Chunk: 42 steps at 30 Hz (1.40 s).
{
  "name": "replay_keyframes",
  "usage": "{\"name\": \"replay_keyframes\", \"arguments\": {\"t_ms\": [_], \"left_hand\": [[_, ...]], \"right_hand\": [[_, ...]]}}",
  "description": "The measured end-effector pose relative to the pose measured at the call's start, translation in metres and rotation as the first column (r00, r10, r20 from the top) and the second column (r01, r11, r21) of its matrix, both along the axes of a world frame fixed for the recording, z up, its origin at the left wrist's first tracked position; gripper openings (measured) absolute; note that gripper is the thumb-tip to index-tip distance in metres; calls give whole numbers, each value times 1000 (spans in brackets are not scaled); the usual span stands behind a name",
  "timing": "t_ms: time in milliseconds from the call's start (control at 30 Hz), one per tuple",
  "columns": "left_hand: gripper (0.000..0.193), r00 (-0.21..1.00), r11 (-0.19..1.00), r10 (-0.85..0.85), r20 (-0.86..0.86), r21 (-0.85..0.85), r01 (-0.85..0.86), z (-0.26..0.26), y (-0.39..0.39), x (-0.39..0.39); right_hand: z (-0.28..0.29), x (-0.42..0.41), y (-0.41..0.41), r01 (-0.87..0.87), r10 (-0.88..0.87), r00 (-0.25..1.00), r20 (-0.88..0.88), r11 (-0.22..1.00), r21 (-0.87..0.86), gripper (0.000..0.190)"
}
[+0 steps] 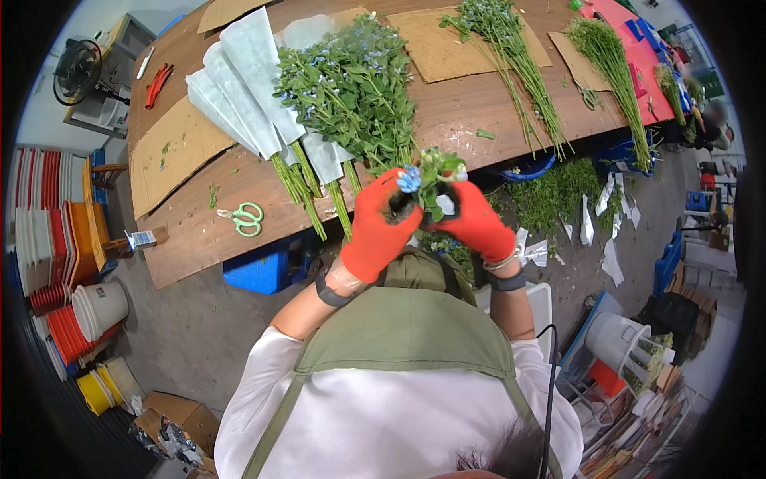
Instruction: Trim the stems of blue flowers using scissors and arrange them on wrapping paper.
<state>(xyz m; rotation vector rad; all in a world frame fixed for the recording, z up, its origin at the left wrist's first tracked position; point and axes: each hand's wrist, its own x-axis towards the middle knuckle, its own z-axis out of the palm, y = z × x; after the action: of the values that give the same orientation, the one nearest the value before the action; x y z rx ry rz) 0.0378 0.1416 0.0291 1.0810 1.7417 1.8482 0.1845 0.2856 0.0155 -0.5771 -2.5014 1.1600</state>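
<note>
My left hand (380, 224), in a red glove with a dark palm, is at the table's near edge beside a leafy stem with blue flowers (422, 179). Close on its other side is my right hand (476, 218), gloved alike; the stem is held between the two, their fingertips partly hidden. Just beyond lies a large bunch of blue-flowered stems (359, 90). White paper-wrapped bunches (245, 90) lie to its left, cut stems towards me. Green-handled scissors (245, 219) rest on the wooden table (191, 209).
More blue-flowered stems (520, 66) lie on cardboard (446, 45), with fine green stems (610, 66) and a second pair of scissors (588, 96) farther right. Red gloves (158, 85) lie at the far left. Below the edge are a blue stool (257, 269) and plant scraps (550, 194).
</note>
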Motion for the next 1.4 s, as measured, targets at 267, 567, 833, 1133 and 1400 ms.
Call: {"name": "replay_keyframes", "arguments": {"t_ms": [267, 567, 833, 1133, 1400], "left_hand": [[29, 824, 942, 245, 511, 77, -328, 15, 4, -58], [39, 995, 998, 70, -69, -3, -70, -29, 3, -165], [37, 713, 996, 16, 701, -76, 53, -71, 2, -109], [35, 697, 982, 122, 706, -188, 19, -84, -18, -84], [31, 681, 984, 129, 721, -178, 2, -86, -33, -90]], "right_hand": [[-55, 11, -8, 25, -39, 998, -48, 965, -263, 42], [-84, 65, 24, 253, -344, 938, -43, 765, -592, 42], [-84, 51, 192, 626, -767, 616, -180, 338, 703, 40], [-154, -74, 101, 288, -339, 935, 103, 896, 338, 49], [-132, -97, 59, 212, -438, 889, -132, 651, -729, 39]]}}
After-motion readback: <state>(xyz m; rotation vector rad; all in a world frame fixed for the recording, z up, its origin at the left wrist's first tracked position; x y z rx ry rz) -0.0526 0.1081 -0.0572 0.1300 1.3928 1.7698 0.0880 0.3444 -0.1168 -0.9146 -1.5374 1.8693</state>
